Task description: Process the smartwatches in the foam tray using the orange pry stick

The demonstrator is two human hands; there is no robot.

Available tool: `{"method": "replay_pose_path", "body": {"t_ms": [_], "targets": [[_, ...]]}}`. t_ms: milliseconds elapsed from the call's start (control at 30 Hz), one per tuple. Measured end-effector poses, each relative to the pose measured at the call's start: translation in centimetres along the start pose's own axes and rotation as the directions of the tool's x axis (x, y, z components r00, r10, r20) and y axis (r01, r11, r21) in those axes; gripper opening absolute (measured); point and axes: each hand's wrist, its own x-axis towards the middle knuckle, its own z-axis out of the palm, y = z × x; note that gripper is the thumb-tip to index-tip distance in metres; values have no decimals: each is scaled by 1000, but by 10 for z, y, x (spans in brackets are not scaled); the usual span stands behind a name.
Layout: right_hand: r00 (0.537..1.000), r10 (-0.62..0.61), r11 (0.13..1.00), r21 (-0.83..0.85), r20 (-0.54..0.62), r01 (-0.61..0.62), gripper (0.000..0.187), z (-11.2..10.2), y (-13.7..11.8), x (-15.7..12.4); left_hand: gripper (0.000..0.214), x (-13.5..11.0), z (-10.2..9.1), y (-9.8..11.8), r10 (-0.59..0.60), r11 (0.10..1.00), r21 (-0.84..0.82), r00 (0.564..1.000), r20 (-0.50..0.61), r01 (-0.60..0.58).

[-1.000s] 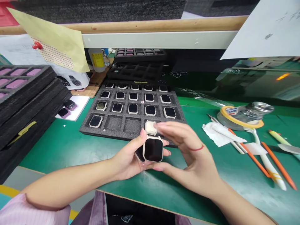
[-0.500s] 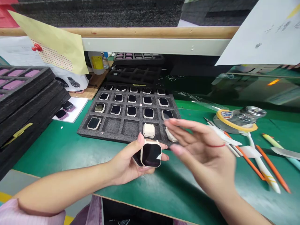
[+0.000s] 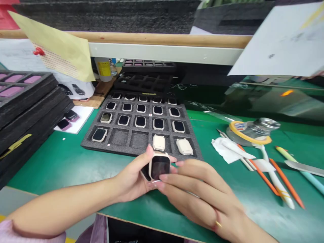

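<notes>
**Cream smartwatch held between two hands at the edge of a foam tray**

A green-topped workbench runs under everything, with a wooden rail along its far side. Stacked black foam trays sit at the left, and a pinned yellow envelope hangs above them. On the right lie a roll of yellow tape, a white wipe and orange-handled tools.

In the middle lies a dark foam tray with rows of square compartments. Most hold watches with dark screens facing up. In its nearest row, two compartments have nothing showing in them, and two pale cream watch cases lie just beyond the hands.

The cream smartwatch is held just in front of the tray, above the bench, with its dark screen angled up. A dark piece shows behind it, too hidden to identify.

The left hand is curled around the watch's side and back, thumb up over the top edge, and has firm hold of it. The right hand lies nearly closed across it, fingertips on the lower face; whether it grips or only rests there, I cannot tell. A gold ring circles one finger.
</notes>
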Motion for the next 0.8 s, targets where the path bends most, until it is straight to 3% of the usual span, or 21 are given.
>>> {"method": "replay_pose_path", "body": {"t_ms": [67, 167, 233, 300, 333, 400, 500, 567, 667, 733, 800], "targets": [[987, -162, 982, -99, -9, 161, 23, 2, 6, 10, 55, 0, 0, 0, 9, 1000, 16, 998, -55, -8], [980, -179, 976, -139, -82, 167, 22, 0, 12, 19, 46, 1, 1, 1, 44, 994, 102, 990, -136, -31], [990, -91, 984, -161, -105, 73, 19, -6, 16, 19, 45, 0, 2, 2, 53, 986, 165, 983, -176, -24], [982, 186, 940, -289, -19, -183, 18, -19, 23, 14, 45, -2, 4, 3, 58, 966, 260, 978, -201, -4], [926, 378, 853, -396, 21, -339, 20, -29, 29, 10, 42, -4, 5, 3, 61, 949, 317, 975, -214, 10], [700, 714, 554, -613, 0, -564, 24, -52, 41, -3, 39, -8, 8, 3, 71, 904, 426, 970, -231, 35], [457, 879, 214, -740, -139, -638, 27, -86, 60, -28, 40, -12, 10, 0, 101, 819, 572, 966, -236, 55], [331, 925, 71, -773, -185, -630, 24, -98, 70, -43, 39, -10, 8, -2, 135, 732, 679, 964, -229, 59], [214, 955, -32, -785, -207, -619, 17, -101, 81, -57, 32, -4, 2, -5, 227, 561, 828, 960, -165, 10], [178, 962, -49, -775, -206, -630, 22, -98, 86, -63, 28, 1, -4, -5, 264, 439, 898, 961, -87, -39], [171, 966, -34, -757, -192, -653, 25, -99, 88, -67, 29, 3, -10, -4, 255, 316, 947, 967, -22, -62]]}}
